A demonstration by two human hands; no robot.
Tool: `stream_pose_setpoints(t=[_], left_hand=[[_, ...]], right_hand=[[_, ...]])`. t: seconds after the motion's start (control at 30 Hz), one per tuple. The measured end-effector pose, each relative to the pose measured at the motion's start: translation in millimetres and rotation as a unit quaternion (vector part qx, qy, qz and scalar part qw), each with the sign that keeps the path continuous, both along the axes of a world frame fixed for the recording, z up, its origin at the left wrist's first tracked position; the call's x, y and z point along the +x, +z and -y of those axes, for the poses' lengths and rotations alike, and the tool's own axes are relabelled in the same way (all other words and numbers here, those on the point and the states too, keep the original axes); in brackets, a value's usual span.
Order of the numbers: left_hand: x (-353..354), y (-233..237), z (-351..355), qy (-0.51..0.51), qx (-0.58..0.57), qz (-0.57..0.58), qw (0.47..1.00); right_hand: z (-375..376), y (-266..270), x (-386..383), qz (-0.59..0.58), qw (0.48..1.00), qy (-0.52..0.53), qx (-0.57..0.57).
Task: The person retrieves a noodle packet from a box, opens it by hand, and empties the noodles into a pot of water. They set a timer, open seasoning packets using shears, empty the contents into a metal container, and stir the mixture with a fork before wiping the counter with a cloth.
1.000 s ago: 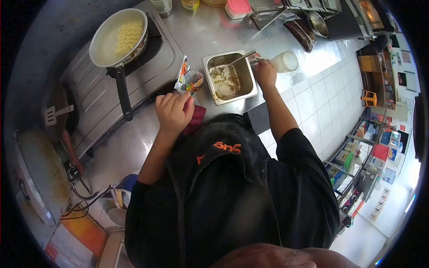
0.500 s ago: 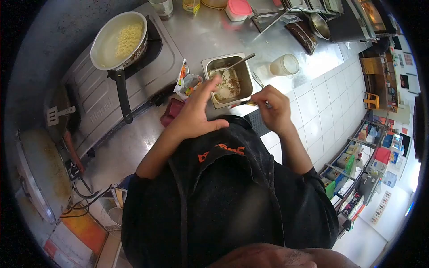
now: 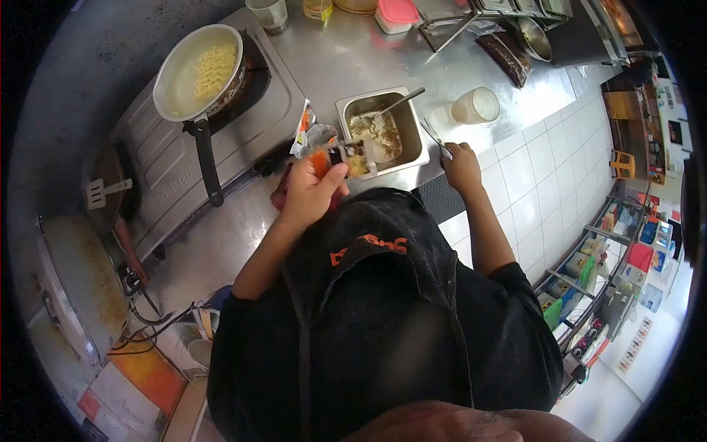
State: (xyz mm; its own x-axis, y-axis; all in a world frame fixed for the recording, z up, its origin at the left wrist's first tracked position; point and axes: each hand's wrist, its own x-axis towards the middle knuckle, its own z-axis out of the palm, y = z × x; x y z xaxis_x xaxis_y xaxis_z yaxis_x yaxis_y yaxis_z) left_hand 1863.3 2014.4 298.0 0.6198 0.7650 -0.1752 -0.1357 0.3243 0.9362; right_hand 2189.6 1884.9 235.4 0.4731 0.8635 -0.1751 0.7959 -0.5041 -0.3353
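My left hand (image 3: 313, 190) is closed around small seasoning sachets (image 3: 356, 158), blurred by motion, at the near left corner of a steel container (image 3: 421, 151). Inside that container, a metal spoon (image 3: 401, 102) leans among a pale, brown-specked mixture (image 3: 384, 132). On the right, my right hand (image 3: 462, 168) has its fingers closed at the handle end of metal scissors (image 3: 433, 134) beside the container. Crumpled foil packaging (image 3: 315, 137) lies just beyond my left hand.
At left, a white pan (image 3: 174, 99) with a noodle block (image 3: 215, 71) in liquid sits on the stove (image 3: 166, 177). A cloudy glass (image 3: 476, 106) stands right of the container. A spatula (image 3: 107, 193) rests far left. Tiled floor (image 3: 541, 158) borders the counter.
My left hand was open over the container and now grips the sachets, drawn back a little. My right hand held a small packet; now it has moved right and down to the scissors.
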Motion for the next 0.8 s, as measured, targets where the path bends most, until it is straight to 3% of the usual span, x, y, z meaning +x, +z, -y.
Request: stream_pose_setpoints(t=[0.23,0.33,0.5,0.8], left_hand=[[-4.5,21.1,-11.3,0.082,0.027,0.057,0.995],[-5.8,27.5,-15.4,0.09,0.039,0.083,0.992],[-0.9,48.7,-12.4,0.126,0.012,0.114,0.985],[-5.8,55.5,-9.6,0.105,0.03,0.123,0.986]], right_hand=[[12.5,-21.7,5.8,0.022,0.999,-0.018,0.019],[12.1,-6.4,-0.9,0.08,0.996,-0.017,-0.038],[10.5,-6.5,-1.8,0.071,0.994,-0.048,-0.068],[9.2,-10.4,-1.6,0.034,0.992,-0.062,-0.101]])
